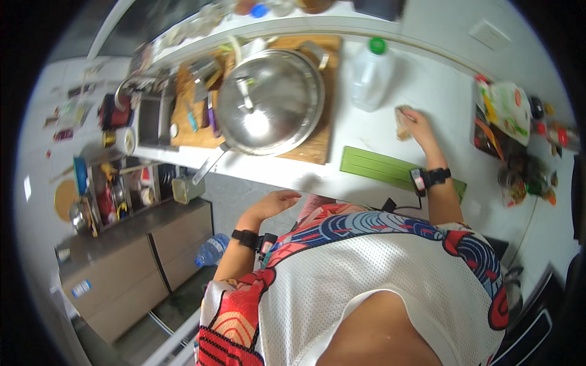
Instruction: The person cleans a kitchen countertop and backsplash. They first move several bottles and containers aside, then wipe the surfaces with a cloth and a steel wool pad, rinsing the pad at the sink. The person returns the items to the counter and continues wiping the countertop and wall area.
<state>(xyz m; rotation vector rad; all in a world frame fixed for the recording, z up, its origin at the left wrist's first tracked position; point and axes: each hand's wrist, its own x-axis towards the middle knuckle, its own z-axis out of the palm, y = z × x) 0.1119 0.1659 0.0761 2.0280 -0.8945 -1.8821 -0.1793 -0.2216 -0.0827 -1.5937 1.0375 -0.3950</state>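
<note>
Right under the camera is the person's white mesh jersey [366, 268] with red and blue print, filling the lower frame. Just past it the left hand [271, 204] hangs off the counter edge, palm loosely cupped, fingers together and curled a bit, not holding anything, black strap on the wrist. Next out on the white counter [427, 85] there's a flat green board [384, 168] lying near the edge, and the right forearm crosses over its end, wearing a watch-like band. Further on, the right hand [417, 125] is pressed down on a small tan sponge or cloth [401, 122], fingers closed together over it; can't tell which it really is. Just beyond that stands a clear plastic jug [371, 76] with a green cap. To its left a big steel wok [268, 104] sits on a wooden cutting board [317, 143], the sink [152, 119] beyond. Colourful packets [506, 110] lie far right.
</note>
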